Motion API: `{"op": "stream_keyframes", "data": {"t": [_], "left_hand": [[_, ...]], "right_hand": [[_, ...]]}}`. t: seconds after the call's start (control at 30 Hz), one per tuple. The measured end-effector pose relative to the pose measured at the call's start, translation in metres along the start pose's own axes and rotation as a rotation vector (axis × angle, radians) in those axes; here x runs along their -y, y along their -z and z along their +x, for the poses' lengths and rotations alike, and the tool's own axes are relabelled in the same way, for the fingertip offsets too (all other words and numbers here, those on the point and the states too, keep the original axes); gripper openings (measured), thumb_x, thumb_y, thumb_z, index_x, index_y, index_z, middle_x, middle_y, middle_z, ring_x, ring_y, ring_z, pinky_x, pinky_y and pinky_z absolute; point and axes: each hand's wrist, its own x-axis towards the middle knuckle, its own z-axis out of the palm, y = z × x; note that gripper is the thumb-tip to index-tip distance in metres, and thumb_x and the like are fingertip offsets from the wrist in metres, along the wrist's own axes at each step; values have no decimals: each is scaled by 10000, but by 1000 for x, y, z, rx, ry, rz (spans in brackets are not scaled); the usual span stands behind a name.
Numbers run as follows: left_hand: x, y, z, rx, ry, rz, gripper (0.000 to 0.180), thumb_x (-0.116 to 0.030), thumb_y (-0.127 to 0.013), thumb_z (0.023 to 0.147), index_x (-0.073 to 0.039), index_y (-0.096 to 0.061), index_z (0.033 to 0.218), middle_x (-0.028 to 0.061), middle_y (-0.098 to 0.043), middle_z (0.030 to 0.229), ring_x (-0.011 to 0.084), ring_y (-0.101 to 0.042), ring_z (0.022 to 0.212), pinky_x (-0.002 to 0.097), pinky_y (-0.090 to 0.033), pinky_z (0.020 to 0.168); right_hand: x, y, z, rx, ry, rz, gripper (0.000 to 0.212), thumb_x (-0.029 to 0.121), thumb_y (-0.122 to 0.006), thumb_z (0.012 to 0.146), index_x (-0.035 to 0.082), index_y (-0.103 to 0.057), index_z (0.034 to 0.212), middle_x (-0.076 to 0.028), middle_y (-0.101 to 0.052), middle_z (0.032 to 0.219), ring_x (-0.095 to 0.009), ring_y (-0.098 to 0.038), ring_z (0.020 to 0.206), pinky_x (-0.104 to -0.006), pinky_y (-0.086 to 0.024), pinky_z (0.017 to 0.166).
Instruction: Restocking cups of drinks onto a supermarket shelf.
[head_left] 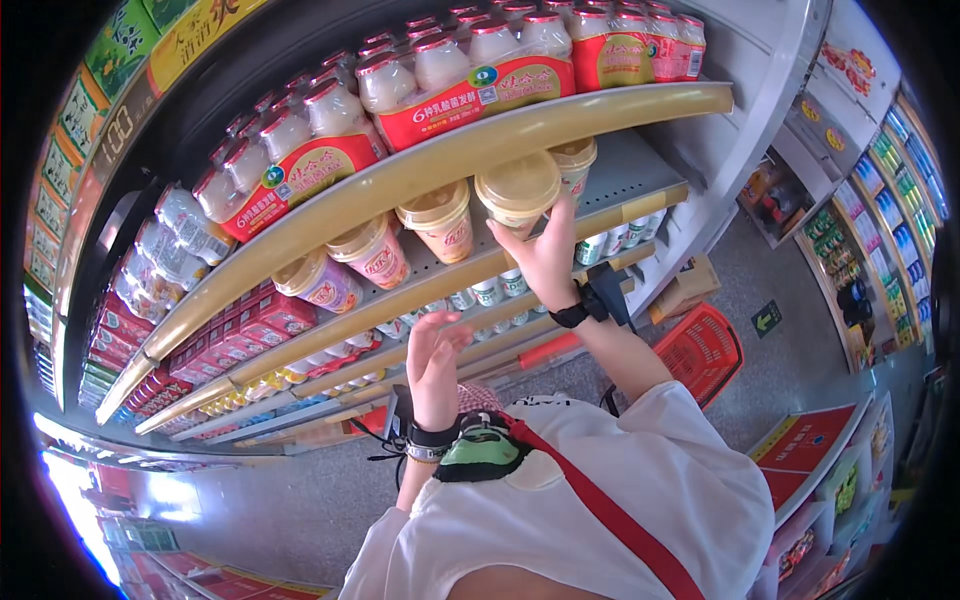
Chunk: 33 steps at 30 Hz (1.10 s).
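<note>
A shop aisle with a grey floor (pixel 300 520); a tall drinks shelf (pixel 640 175) curves across the view, with small red-capped bottles (pixel 440 65) in wrapped packs on the tier above, cans (pixel 487 291) on the tier below and red cartons (pixel 225 350) further left; to the right, a red basket (pixel 704 350) sits on the floor near a cardboard box (pixel 686 290).

The right hand (pixel 545 262) grasps a lidded cup (pixel 516 188) at the front of the middle tier, thumb on the near side and fingers round its right; whether the base touches the shelf I cannot tell; a pale cup (pixel 438 220) stands just to its left, then a pink cup (pixel 371 252) and a purple cup (pixel 320 282), with one more, the rear cup (pixel 574 162), just behind to the right.

The left hand (pixel 436 362) is raised in front of the lower tiers, loosely curled, holding nothing.

The step in hand looks to be gripping the cup at the shelf edge; moving it from there would, I judge, call for an even hold, the lid kept level, and care not to knock the neighbouring cups or the tier above.
</note>
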Motion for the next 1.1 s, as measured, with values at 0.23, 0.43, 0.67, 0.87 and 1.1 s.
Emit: {"op": "stream_keyframes", "data": {"t": [0.23, 0.43, 0.67, 0.87, 1.1], "left_hand": [[2, -1, -2, 4, -3, 7, 309, -110, -494, 845, -32, -437, 1138, 84, -479, 1108, 185, -502, 978, 341, -375, 876], [2, -1, -1, 2, 11, 4, 269, -90, -488, 843, -38, -459, 1106, 79, -479, 1077, 175, -502, 940, 333, -379, 847], [2, -3, -2, 0, 22, -15, 255, -80, -490, 842, -40, -467, 1093, 74, -490, 1051, 163, -498, 909, 324, -380, 836], [2, -3, -3, -24, 40, -23, 274, -82, -493, 846, -49, -451, 1115, 63, -495, 1013, 161, -490, 918, 324, -371, 840], [-1, 1, -9, -9, 55, 14, 292, -123, -502, 848, -59, -446, 1127, 60, -484, 1018, 168, -481, 928, 329, -368, 846]], "right_hand": [[2, -17, -2, -103, -39, -13, 682, 158, -778, 645, -8, -383, 1175, -161, -472, 1081, -297, -490, 1012, -379, -384, 861], [2, -25, -9, -123, -121, -86, 698, 159, -792, 613, -3, -391, 1162, -161, -472, 1063, -326, -482, 995, -392, -395, 840], [2, -29, -13, -228, -38, -114, 686, 153, -786, 608, 6, -403, 1159, -157, -471, 981, -331, -484, 903, -403, -399, 767], [0, -27, -10, -242, -71, -209, 717, 170, -790, 610, -5, -387, 1177, -174, -459, 1038, -353, -469, 962, -411, -387, 807], [-7, -35, -6, -270, -62, -320, 732, 193, -774, 607, -5, -387, 1197, -188, -472, 1033, -374, -470, 944, -436, -392, 792]]}}
